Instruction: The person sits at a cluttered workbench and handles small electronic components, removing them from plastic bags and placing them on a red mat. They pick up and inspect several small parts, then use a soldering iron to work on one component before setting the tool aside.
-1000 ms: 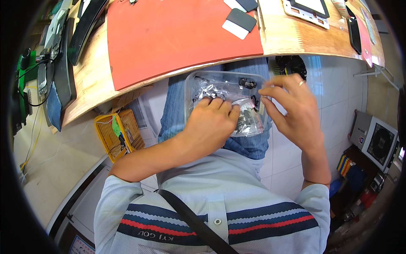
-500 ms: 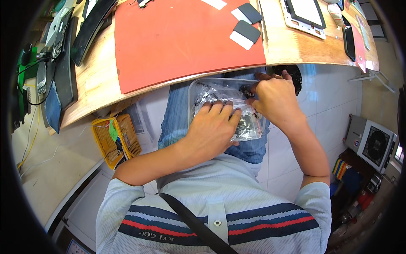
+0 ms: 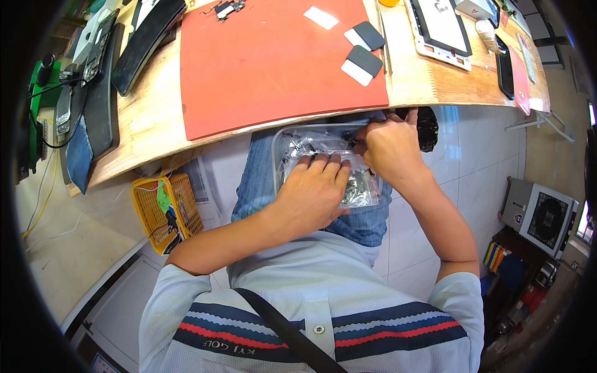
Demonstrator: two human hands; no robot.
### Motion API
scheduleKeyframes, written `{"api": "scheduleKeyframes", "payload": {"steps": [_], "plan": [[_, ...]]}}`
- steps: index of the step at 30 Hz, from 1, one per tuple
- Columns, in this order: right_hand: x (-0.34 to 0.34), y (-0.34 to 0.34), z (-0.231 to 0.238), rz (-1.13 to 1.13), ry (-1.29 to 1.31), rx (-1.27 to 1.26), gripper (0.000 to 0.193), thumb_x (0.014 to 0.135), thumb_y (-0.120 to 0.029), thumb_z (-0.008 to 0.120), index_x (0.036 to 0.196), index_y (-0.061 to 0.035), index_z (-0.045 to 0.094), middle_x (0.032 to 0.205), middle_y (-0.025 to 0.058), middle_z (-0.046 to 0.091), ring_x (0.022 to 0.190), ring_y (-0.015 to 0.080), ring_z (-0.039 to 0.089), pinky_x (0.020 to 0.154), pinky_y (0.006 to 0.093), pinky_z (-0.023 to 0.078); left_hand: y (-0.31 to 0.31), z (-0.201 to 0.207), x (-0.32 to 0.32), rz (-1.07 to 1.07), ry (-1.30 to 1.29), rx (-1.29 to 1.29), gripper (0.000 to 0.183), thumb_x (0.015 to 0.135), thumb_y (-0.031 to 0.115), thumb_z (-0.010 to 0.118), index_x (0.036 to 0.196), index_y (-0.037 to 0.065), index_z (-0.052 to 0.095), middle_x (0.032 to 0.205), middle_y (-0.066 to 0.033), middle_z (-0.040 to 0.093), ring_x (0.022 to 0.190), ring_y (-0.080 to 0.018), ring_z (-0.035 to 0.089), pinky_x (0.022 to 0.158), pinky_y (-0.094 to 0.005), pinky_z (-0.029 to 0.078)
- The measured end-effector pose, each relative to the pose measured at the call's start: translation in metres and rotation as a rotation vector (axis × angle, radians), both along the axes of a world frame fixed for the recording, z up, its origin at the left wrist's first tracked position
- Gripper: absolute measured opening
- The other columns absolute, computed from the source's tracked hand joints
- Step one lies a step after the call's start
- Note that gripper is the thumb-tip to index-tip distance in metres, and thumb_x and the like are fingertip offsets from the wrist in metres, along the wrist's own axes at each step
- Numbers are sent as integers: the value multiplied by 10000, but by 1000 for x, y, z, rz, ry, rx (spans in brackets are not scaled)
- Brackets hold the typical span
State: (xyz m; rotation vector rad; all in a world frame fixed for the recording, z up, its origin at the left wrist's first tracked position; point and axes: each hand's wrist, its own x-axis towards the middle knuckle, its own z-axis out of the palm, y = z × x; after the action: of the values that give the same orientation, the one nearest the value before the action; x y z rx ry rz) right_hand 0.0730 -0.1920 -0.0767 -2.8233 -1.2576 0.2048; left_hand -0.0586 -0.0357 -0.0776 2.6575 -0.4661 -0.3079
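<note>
The left hand (image 3: 314, 193) lies over clear bags (image 3: 362, 188) in a clear plastic box (image 3: 275, 155) on the lap, 4 fingers slightly parted and bent, its grip unclear. At the box's far right corner, the right hand (image 3: 395, 152) curls partly closed; whether it holds anything cannot be told.

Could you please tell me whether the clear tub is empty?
Not empty: clear plastic bags and small dark parts show inside the tub.
</note>
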Motion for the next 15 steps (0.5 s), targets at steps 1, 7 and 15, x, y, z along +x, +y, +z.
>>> {"api": "scheduleKeyframes", "payload": {"steps": [1,7,15], "plan": [[2,-1,-5,-3,28,28,70,662,-154,747,718,-115,758,717,130,694,891,357,696,1066,721,267,0,1,1,2,9,-8,828,760,478,799,1359,-21,521,1345,-178,577,1219,-322,557,1003,-438,452],[-3,-11,9,-16,125,146,134,689,-165,734,810,-136,783,1045,132,739,1144,377,632,1120,761,116,1,1,-3,21,4,-59,989,731,551,793,1432,-53,443,1406,-204,536,1278,-351,522,1074,-460,411],[-3,2,4,-31,30,8,138,692,-223,772,797,-134,780,975,108,745,1143,353,641,1123,715,160,6,17,0,21,5,-57,1072,729,611,776,1490,-33,381,1470,-237,472,1369,-391,436,1154,-488,328]]}}
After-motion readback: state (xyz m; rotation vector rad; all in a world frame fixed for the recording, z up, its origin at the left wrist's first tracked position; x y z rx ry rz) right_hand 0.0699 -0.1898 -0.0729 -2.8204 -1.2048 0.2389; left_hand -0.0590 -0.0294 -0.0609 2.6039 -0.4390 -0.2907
